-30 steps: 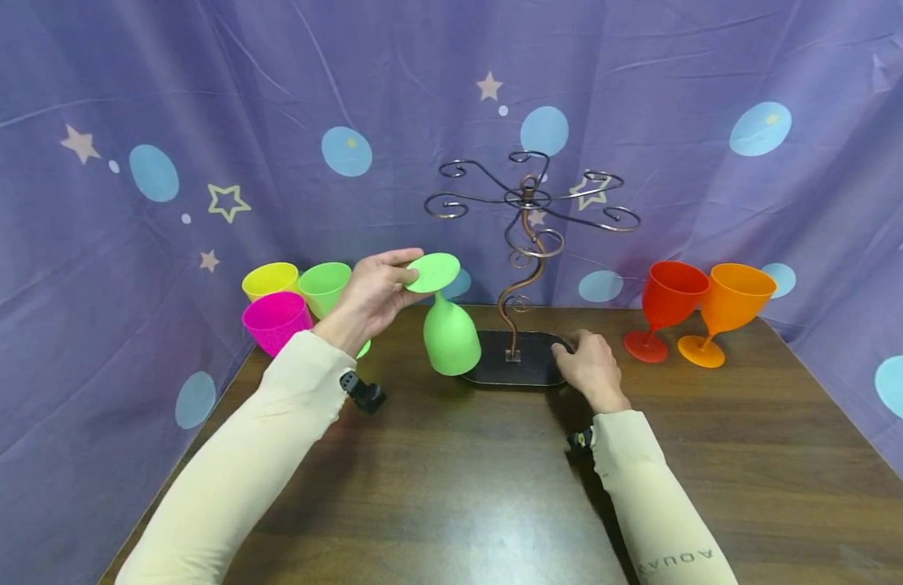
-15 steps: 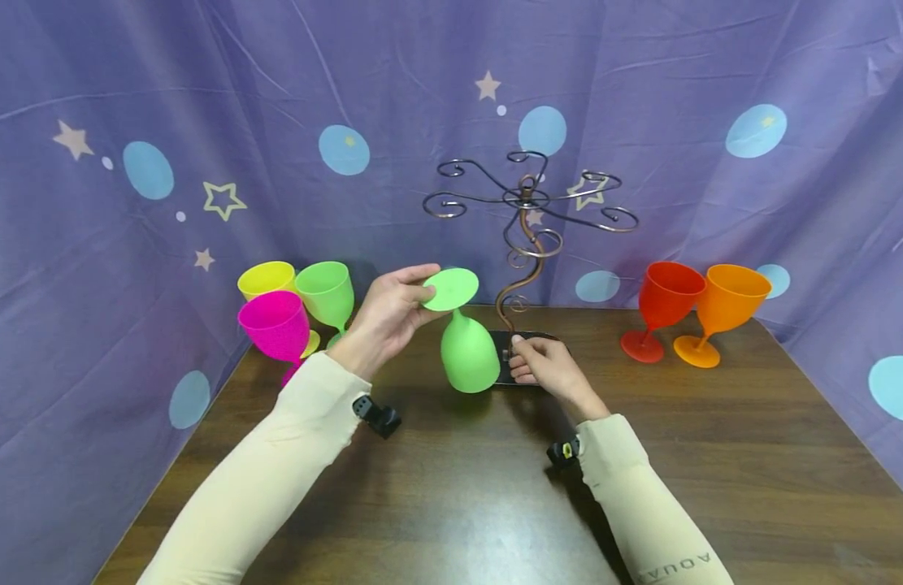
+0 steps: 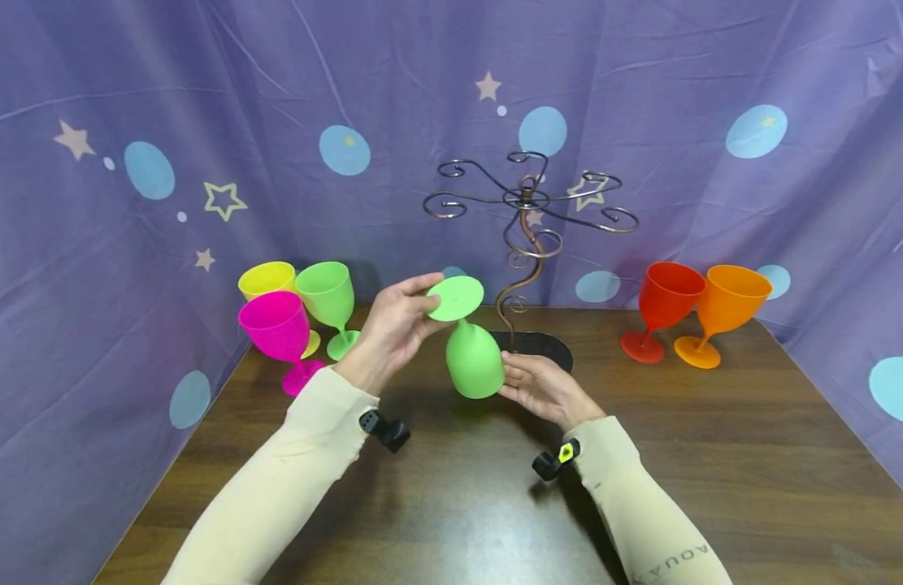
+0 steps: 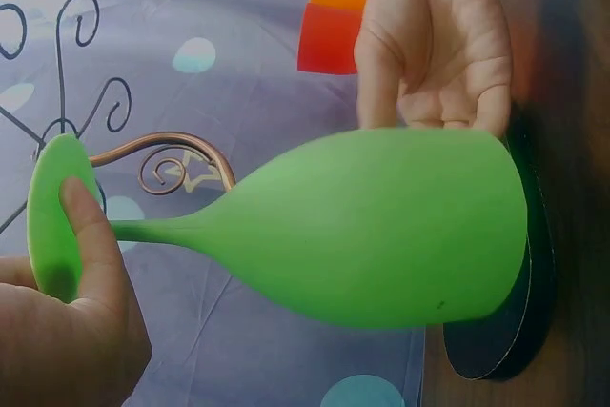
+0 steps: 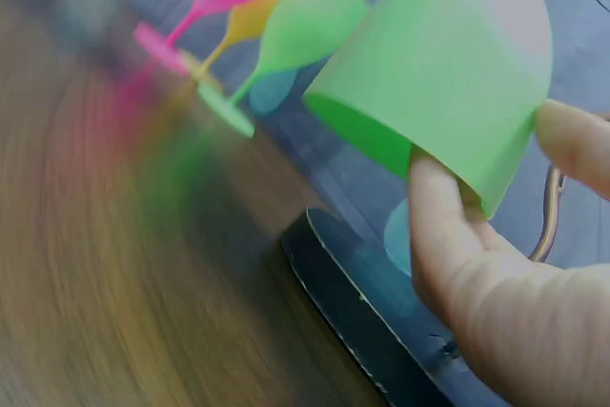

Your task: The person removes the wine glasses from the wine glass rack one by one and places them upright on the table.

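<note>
In the head view a light green goblet (image 3: 475, 361) hangs upside down in front of the rack. My left hand (image 3: 396, 329) pinches its round foot, the thumb (image 4: 91, 245) lying on the flat face in the left wrist view. My right hand (image 3: 542, 386) holds the bowl from the right. In the right wrist view its thumb (image 5: 577, 145) meets the outer wall and a finger (image 5: 438, 212) reaches the rim; some fingertips are hidden by the bowl. Behind stands a metal rack (image 3: 527, 199) with curled arms on a black base (image 3: 546, 349).
Upright on the left stand a yellow goblet (image 3: 266, 278), a magenta goblet (image 3: 277, 327) and a second green goblet (image 3: 327, 294). A red goblet (image 3: 669, 296) and an orange goblet (image 3: 732, 301) stand on the right. A patterned purple curtain (image 3: 392, 81) borders the wooden table (image 3: 451, 504).
The goblet in my left hand has moved right and slightly nearer. My right hand has left the rack's base, moved left and taken hold of the goblet's bowl.
</note>
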`<action>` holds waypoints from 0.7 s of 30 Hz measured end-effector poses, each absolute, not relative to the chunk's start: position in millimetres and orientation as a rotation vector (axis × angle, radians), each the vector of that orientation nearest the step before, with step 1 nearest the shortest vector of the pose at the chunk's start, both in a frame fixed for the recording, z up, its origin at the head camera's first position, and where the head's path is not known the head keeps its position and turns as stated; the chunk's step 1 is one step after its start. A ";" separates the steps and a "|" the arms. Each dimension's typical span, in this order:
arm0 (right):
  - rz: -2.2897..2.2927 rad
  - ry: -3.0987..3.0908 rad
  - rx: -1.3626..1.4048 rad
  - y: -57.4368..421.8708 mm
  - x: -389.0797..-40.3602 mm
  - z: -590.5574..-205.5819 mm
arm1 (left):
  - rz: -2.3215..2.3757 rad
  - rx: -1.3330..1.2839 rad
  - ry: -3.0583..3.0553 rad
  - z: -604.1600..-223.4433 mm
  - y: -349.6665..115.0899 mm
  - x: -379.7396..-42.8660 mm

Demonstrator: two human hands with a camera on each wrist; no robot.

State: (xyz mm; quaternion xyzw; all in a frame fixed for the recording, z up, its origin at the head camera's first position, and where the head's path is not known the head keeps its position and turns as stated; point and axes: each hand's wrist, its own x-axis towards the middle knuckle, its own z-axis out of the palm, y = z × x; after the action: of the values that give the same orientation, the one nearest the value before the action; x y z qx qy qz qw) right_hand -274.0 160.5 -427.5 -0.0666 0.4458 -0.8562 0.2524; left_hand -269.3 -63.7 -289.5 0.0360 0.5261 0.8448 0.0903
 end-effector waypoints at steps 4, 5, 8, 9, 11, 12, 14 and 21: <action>-2.340 1.049 -0.174 164.7 -273.8 -430.5 | 2.526 0.113 1.546 -290.9 -65.5 -268.0; -2.349 1.025 -0.171 165.3 -273.5 -430.3 | 2.529 0.113 1.543 -291.3 -66.1 -267.9; -2.405 0.953 -0.157 166.6 -271.6 -426.9 | 2.543 0.097 1.528 -293.1 -68.8 -267.8; -2.429 0.938 -0.150 167.1 -270.5 -424.9 | 2.548 0.089 1.523 -293.9 -70.1 -267.9; -2.475 0.916 -0.145 169.0 -268.1 -420.1 | 2.561 0.080 1.508 -295.9 -73.2 -268.1; -2.494 0.913 -0.141 170.2 -266.6 -417.5 | 2.566 0.080 1.501 -297.1 -74.7 -268.0; -2.517 0.925 -0.132 173.0 -263.6 -412.6 | 2.572 0.087 1.483 -299.8 -77.6 -267.4; -2.545 1.000 -0.121 189.9 -250.6 -399.9 | 2.567 0.164 1.405 -313.4 -78.9 -263.6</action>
State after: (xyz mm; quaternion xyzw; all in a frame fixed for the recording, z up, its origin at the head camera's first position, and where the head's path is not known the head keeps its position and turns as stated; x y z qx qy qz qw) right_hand -250.6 189.9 -399.9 -0.0434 0.3579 -0.9109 0.2007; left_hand -263.6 -78.9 -313.4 0.0558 0.4767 0.8709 0.1053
